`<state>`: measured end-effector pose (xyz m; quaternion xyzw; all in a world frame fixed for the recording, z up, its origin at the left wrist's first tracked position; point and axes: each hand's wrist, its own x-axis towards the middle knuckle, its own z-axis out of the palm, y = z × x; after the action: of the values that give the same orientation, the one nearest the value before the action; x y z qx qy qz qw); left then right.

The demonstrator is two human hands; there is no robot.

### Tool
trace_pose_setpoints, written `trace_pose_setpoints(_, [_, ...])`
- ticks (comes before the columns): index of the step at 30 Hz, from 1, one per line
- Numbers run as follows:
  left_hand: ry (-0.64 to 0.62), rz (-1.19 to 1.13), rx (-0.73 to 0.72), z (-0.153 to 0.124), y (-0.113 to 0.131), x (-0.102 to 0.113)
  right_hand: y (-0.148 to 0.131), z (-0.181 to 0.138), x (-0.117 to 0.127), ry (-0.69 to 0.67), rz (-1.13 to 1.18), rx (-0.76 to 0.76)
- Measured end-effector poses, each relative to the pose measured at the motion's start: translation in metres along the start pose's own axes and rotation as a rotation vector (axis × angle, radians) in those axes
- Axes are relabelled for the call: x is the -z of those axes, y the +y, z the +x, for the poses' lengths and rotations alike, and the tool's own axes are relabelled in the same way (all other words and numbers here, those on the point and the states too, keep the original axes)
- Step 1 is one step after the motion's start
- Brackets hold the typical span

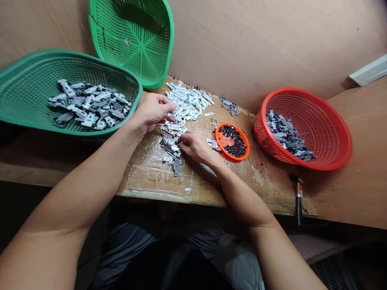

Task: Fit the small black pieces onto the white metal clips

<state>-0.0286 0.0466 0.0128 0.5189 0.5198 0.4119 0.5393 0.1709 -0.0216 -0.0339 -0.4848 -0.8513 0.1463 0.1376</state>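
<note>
My left hand [154, 112] hovers at the left edge of a heap of white plastic parts [189, 98]. Its fingers are stretched forward and apart, with nothing visible between them. Nearer to me, my right hand [195, 146] has its fingers curled together at the edge of a strip of white and grey parts [169, 146]; what the fingertips pinch is hidden. Just right of that hand is a small orange dish [248, 150] holding many tiny black pieces [237, 147]. A few white parts [213, 143] lie against its left side.
A dark green basket [137, 90] of white and grey parts stands left, with a cracked bright green basket [169, 44] behind. On the right are a red basket [335, 121] of grey parts and a hammer [298, 201]. Loose grey parts [230, 106] lie near the wall. Cardboard [157, 187] covers the table.
</note>
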Motion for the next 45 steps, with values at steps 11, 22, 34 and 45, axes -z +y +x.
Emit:
trace_pose_setpoints(11, [-0.024, 0.003, 0.013, 0.003, -0.009, -0.004, 0.006, 0.002, -0.008, 0.067, 0.109, -0.039])
trace_pose_setpoints(22, [0.018, 0.022, -0.008, 0.002, -0.004, -0.001, 0.007, 0.016, -0.01, 0.075, 0.034, -0.007])
trace_pose_setpoints(34, [-0.094, -0.019, 0.068, 0.0, -0.013, -0.015, 0.008, -0.009, 0.041, 0.138, 0.472, -0.085])
trace_pose_setpoints(45, [-0.287, -0.105, 0.177, -0.024, -0.013, -0.04, 0.024, 0.0, 0.049, 0.129, 0.675, -0.168])
